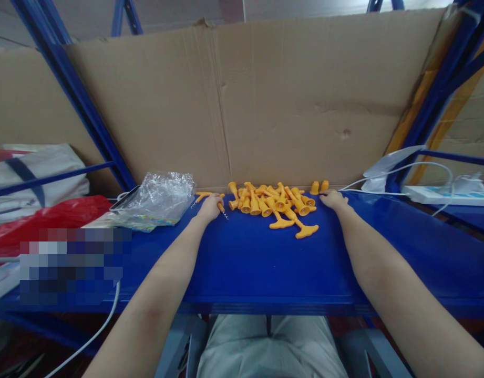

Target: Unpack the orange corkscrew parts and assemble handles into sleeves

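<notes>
Brown cardboard (324,105) backs a blue tabletop (257,273), with items toward its front left corner blurred beyond recognition. Near the back edge, the left hand (210,207) partly hides an orange-handled corkscrew (221,208) at its fingers; whether they grip it cannot be told. Orange pieces (255,208) lie heaped between both hands. Two orange caps (315,188) stand just beside the right hand (332,199), its fingers' state unclear.
</notes>
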A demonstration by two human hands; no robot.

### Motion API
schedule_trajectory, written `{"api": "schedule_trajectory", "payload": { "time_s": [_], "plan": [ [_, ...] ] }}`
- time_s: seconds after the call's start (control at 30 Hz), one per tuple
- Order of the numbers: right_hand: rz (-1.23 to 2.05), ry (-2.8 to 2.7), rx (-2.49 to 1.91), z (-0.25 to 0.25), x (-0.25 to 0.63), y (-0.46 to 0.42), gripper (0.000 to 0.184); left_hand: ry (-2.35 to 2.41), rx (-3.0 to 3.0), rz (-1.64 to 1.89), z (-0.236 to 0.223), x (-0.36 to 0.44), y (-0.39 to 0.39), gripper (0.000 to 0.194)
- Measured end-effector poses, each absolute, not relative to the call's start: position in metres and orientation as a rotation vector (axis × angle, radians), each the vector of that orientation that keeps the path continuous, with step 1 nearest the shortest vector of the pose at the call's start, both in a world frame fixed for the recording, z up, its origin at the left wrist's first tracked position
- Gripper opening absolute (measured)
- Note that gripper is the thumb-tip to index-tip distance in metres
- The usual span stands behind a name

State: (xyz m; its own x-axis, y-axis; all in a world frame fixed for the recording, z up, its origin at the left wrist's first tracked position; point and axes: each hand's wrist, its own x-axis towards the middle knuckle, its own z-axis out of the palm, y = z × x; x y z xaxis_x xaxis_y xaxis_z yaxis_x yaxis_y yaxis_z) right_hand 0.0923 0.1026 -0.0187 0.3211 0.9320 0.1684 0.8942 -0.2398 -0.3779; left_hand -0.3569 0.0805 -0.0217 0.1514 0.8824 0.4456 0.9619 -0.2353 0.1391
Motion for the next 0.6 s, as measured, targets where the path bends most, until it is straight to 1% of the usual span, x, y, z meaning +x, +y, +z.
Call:
{"api": "schedule_trajectory", "payload": {
  "time_s": [0.27, 0.4, 0.6],
  "plan": [
    [0.156, -1.571, -2.114, -0.022, 0.096, 0.108, 0.044, -1.709, -2.310, -0.687, -0.026, -0.360, 0.086, 0.027],
    [0.170, -1.549, -2.049, -0.022, 0.097, 0.116, 0.046, -1.684, -2.316, -0.729, -0.028, -0.363, 0.089, 0.024],
    [0.197, -1.610, -2.114, -0.022, 0.099, 0.123, 0.049, -1.661, -2.352, -0.741, -0.029, -0.364, 0.090, 0.021]
  ]
}}
